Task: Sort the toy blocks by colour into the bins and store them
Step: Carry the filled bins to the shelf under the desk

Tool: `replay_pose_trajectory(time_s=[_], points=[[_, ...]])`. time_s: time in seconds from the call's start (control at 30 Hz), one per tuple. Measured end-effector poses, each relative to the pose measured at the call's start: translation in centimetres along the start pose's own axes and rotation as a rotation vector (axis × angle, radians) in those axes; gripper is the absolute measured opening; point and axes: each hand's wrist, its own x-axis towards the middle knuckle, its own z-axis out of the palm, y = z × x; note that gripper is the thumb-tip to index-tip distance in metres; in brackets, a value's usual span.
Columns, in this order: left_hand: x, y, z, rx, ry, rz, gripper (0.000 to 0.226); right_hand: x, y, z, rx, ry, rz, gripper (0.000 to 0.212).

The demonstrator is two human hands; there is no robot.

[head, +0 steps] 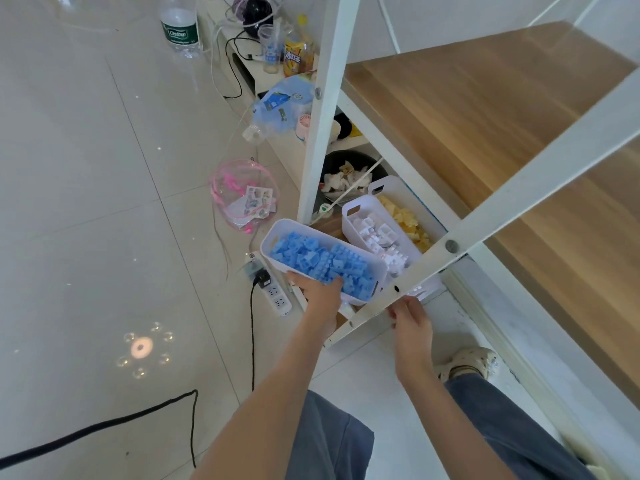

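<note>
A white bin (277,232) full of blue blocks (322,263) hangs tilted at the foot of the white shelf frame. My left hand (320,296) grips its near rim, thumb inside on the blocks. Behind it on the lowest shelf stand a white bin (353,207) of white blocks (379,237) and a white bin (384,185) of yellow blocks (405,218). My right hand (410,315) reaches under the diagonal frame bar (519,188); its fingertips are hidden behind the bar, near the bin's right end.
A wooden shelf board (485,109) fills the upper right. A power strip (273,289) with a black cable lies on the tiled floor left of the bin. A clear pink pouch (244,199), a black waste bin (346,171) and bottles (180,26) are further back.
</note>
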Motion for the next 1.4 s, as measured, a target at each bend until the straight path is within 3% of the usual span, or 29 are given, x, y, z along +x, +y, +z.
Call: replay_pose_trajectory(time_s=[0.2,0.33,0.4,0.53,0.6,0.8,0.93,1.1,1.23,1.4], points=[[0.6,-0.4,-0.4,0.016,-0.140,0.085,0.039,2.5,0.9,1.2,-0.216,-0.058,0.034,0.023],[0.9,-0.4,-0.6,0.003,-0.164,0.022,0.022,3.1,1.4,1.0,-0.216,0.026,0.198,0.033],[1.0,-0.6,-0.6,-0.011,-0.175,0.021,0.031,3.8,1.2,1.0,-0.135,0.052,0.278,0.035],[0.5,-0.6,0.1,0.142,-0.115,0.101,0.091,4.8,0.8,1.1,-0.022,0.048,0.344,0.029],[0.5,-0.9,0.5,0.253,-0.077,0.095,0.100,5.3,0.5,1.1,0.012,0.048,0.355,0.026],[0.7,-1.9,1.5,0.388,0.022,-0.035,0.090,6.8,-0.2,0.9,0.085,-0.045,0.336,0.018],[0.0,-1.6,1.5,0.393,0.012,-0.010,0.091,6.8,0.4,1.1,0.083,-0.059,0.367,0.023],[-1.0,-1.7,1.8,0.244,-0.066,-0.036,0.106,6.5,1.0,0.9,-0.266,-0.193,0.248,0.027],[-1.7,-1.8,2.2,0.194,-0.071,-0.025,0.086,7.3,1.0,0.2,-0.420,-0.259,0.257,0.018],[-1.5,0.1,1.0,0.094,-0.006,0.005,0.084,7.3,1.1,-0.5,-0.520,-0.261,0.307,0.022]])
